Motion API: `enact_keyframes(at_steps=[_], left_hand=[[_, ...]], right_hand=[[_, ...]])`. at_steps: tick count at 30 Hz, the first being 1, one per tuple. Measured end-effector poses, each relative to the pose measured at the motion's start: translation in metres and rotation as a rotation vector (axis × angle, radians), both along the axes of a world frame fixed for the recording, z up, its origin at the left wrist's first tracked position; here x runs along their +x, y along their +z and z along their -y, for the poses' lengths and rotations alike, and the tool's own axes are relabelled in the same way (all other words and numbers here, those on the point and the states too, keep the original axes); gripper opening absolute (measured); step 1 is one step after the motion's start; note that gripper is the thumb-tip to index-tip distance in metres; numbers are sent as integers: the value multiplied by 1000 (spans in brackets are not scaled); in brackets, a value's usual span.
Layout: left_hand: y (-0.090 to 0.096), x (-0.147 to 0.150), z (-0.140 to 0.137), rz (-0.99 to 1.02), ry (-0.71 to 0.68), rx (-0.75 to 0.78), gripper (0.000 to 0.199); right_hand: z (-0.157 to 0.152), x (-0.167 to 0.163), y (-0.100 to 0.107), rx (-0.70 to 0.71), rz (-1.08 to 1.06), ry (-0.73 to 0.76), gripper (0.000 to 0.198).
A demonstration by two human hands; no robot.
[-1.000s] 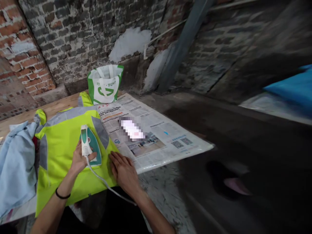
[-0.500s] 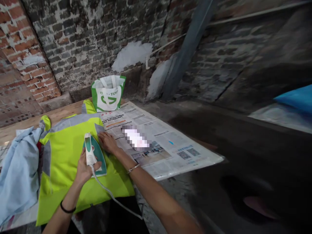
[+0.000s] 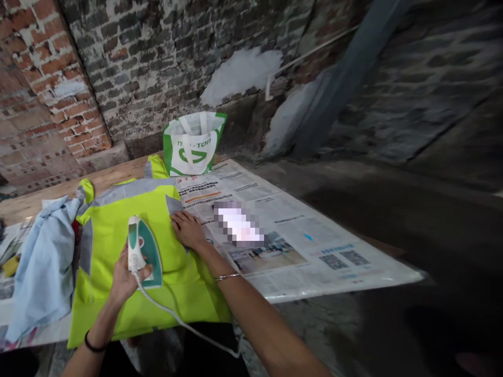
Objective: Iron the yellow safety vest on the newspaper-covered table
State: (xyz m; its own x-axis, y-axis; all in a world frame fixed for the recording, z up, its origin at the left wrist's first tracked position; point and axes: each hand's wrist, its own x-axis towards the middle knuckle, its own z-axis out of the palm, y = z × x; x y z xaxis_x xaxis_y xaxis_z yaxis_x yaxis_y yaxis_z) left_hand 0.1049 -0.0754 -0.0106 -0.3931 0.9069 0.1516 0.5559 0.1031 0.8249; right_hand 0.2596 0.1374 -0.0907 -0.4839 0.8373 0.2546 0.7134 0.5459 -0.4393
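My left hand (image 3: 128, 272) is wrapped around the handle of a white and green clothes iron (image 3: 152, 256). The iron's soleplate rests on a bright yellow high-visibility top (image 3: 113, 235) with grey bands, spread out on the table. From its heel a white cord (image 3: 168, 310) runs down across the garment toward my body. My right hand (image 3: 188, 229) lies flat at the garment's right edge, fingers stretched out near a grey patch, a little to the right of the iron.
Newspaper under clear plastic (image 3: 286, 283) covers the table, with a blurred-out bright phone-like object (image 3: 239, 225) on it. A white and green bag (image 3: 194, 146) stands behind the garment. Light blue cloth (image 3: 43, 267) lies at left. A brick wall (image 3: 157, 57) rises behind.
The iron has slid left across the yellow top, away from my right hand, which stays at the garment's edge. The camera view has turned somewhat to the left.
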Motion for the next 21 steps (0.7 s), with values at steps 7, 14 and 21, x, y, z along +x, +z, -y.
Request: enact_keyframes(at_steps=[7,14,21], left_hand=[[15,-55,59,-42,193,-55,51],[16,-61,66,-75,211,-60,54],[25,-104,19,-36,230,-32,57]], right_hand=[[-4,-2,-9,36,-28,3,44],[-7,-2,-18,54,-40,11,44],[-5,-2,-16,57,-40,2,43]])
